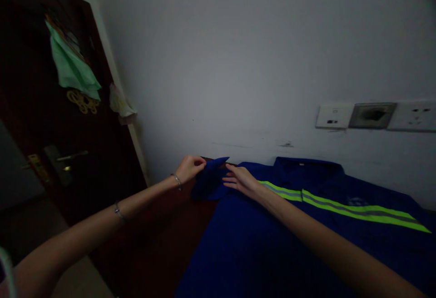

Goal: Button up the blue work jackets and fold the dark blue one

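A dark blue work jacket (259,239) with a yellow-green and grey reflective stripe across its chest lies spread out, its collar toward the wall. My left hand (191,169), with a bracelet at the wrist, pinches the edge of the jacket's sleeve at the far left, lifting a corner of the cloth. Close to the right of that corner is my right hand (241,180), its fingers apart over the sleeve. Whether its fingertips touch the cloth I cannot tell. The jacket's lower part is dark and partly hidden by my right forearm.
The jacket lies on a dark red-brown table (163,239) against a pale wall (218,62). Wall sockets (413,116) sit above the jacket at right. On the left stands a dark door (30,84) with a handle (72,156) and a hanging green cloth (72,68).
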A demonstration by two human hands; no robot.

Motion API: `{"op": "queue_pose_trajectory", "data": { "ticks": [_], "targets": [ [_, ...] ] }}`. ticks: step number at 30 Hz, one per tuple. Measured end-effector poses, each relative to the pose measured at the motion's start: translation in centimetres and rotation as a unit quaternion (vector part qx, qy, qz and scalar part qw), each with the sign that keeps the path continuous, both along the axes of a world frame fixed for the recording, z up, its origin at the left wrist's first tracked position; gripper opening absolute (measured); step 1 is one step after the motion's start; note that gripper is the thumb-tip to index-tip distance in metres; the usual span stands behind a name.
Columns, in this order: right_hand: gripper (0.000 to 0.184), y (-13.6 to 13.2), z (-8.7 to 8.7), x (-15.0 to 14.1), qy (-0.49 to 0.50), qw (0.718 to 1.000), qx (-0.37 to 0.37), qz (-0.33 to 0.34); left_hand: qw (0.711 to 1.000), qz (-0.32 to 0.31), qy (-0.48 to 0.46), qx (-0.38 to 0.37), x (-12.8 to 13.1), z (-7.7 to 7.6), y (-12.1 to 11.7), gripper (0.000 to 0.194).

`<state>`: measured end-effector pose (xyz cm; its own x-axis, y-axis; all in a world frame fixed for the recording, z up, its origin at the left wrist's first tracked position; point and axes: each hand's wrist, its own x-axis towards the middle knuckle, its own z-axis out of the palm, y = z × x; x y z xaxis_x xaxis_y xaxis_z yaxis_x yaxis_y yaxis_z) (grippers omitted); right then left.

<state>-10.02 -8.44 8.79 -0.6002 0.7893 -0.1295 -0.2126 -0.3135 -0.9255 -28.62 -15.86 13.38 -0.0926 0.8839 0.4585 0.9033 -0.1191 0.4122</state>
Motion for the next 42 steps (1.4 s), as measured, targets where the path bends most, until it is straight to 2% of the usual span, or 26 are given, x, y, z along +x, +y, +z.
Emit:
{"op": "queue_pose_trajectory", "data": {
  "ticks": [3, 8, 12, 14, 16, 18, 20, 22, 24, 27, 29, 31, 36, 42],
  "targets": [
    [0.023, -0.8, 0.1, -0.1, 0.045, 0.997, -0.058, 0.016, 0.997, -0.069, 0.040, 0.016, 2.8, -1.3, -1.1, 0.017],
    [0.004, -1.2, -1.1, -0.2, 0.069, 0.995, -0.070, 0.003, 0.980, -0.164, 0.115, 0.010, 5.4, -3.3, -2.8, 0.018],
    [0.017, -1.0, -2.9, -0.2, 0.051, 0.997, -0.058, -0.029, 0.967, -0.214, 0.136, -0.019, 6.2, -4.0, -3.8, 0.017],
    [0.022, -0.8, -3.7, 0.0, 0.052, 0.997, -0.048, -0.029, 0.972, -0.217, 0.091, -0.021, 6.0, -4.0, -3.6, 0.015],
    [0.024, -0.6, -4.2, 0.2, 0.049, 0.997, -0.046, -0.028, 0.982, -0.185, 0.024, -0.009, 5.0, -3.7, -2.8, 0.014],
    [0.027, -0.6, -4.4, 0.4, 0.043, 0.997, -0.050, -0.032, 0.991, -0.124, -0.037, -0.008, 3.4, -3.7, -1.3, 0.014],
    [0.029, -0.8, -4.3, 0.5, 0.038, 0.997, -0.055, -0.033, 0.992, -0.043, -0.107, -0.049, 1.6, -4.0, 0.4, 0.022],
    [0.030, -1.0, -4.1, 0.7, 0.036, 0.997, -0.056, -0.029, 0.964, 0.039, -0.217, -0.147, 0.0, -4.7, 1.7, 0.030],
    [0.029, -1.3, -4.0, 0.8, 0.036, 0.998, -0.051, -0.021, 0.918, 0.060, -0.331, -0.210, -1.0, -5.7, 2.5, 0.035],
    [0.028, -1.5, -3.9, 0.8, 0.031, 0.998, -0.046, -0.020, 0.864, -0.007, -0.446, -0.235, -1.3, -7.2, 2.8, 0.039],
    [0.029, -1.5, -4.0, 0.8, 0.028, 0.998, -0.049, -0.025, 0.844, -0.039, -0.479, -0.237, -0.9, -7.9, 2.8, 0.043],
    [0.030, -1.5, -4.0, 0.9, 0.026, 0.998, -0.052, -0.030, 0.835, -0.037, -0.497, -0.232, -0.4, -8.2, 2.8, 0.048],
    [0.030, -1.6, -3.8, 1.4, 0.020, 0.998, -0.051, -0.023, 0.834, -0.041, -0.509, -0.209, 0.7, -7.5, 2.9, 0.053],
    [0.020, -1.1, -3.7, 4.1, 0.011, 0.998, -0.050, 0.041, 0.856, -0.043, -0.471, -0.209, 2.2, -4.0, 3.5, 0.047]
  ]
}}
